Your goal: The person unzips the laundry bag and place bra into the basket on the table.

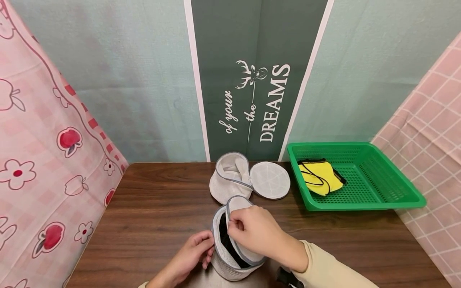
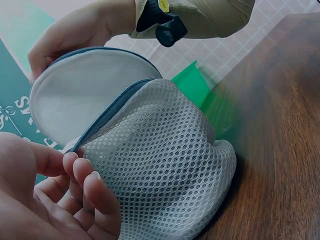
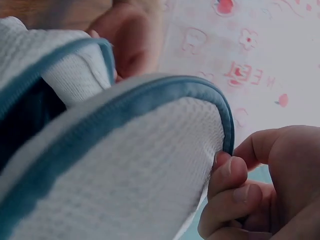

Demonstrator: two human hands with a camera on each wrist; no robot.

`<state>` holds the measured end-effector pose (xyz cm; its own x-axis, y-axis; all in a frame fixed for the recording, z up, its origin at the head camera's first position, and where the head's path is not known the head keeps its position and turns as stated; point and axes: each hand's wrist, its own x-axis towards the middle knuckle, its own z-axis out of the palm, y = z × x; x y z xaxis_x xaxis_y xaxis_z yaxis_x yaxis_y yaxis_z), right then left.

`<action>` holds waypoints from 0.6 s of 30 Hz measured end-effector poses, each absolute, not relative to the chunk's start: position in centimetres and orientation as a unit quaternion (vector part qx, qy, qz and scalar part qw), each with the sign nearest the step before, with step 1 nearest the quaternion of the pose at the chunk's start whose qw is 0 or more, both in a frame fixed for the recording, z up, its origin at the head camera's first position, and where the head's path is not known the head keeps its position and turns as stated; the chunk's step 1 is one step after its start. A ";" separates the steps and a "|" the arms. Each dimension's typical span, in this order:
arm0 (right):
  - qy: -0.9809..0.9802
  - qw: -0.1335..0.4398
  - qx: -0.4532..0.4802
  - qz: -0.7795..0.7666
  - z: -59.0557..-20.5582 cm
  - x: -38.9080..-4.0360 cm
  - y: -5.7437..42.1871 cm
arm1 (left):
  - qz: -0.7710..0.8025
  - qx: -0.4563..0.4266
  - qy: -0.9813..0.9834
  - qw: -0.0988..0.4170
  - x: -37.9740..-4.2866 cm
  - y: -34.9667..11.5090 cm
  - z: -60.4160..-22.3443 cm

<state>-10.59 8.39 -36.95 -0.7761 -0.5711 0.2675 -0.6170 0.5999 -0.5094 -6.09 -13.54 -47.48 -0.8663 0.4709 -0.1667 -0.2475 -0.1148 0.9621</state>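
A white mesh laundry bag (image 1: 230, 273) with a grey-blue zip edge stands near the front of the table, its round lid (image 1: 238, 203) partly raised. Dark cloth (image 1: 225, 236) shows inside the opening. My left hand (image 1: 192, 253) pinches the zip edge at the bag's left side between thumb and forefinger, the other fingers loosely curled against the mesh. With thumb and fingers my right hand (image 1: 260, 232) pinches the lid's edge, holding it tilted over the opening. Right behind stands a second mesh laundry bag (image 1: 225, 190), its lid (image 1: 270, 180) folded out to the right.
A green plastic basket (image 1: 363, 207) stands at the back right of the brown wooden table (image 1: 144, 224), holding a folded yellow item with black trim and cord (image 1: 324, 176). Patterned cloths hang along the back and both sides.
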 end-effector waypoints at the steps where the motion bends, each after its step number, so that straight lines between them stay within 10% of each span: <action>1: -0.893 0.039 0.332 0.302 -36.7 -10.6 8.6 | 0.741 0.089 0.619 0.243 -6.1 -13.6 -47.5; 18: -0.884 0.001 0.284 0.370 -34.7 -11.1 13.5 | 0.741 0.079 0.621 0.241 -6.1 -13.9 -47.4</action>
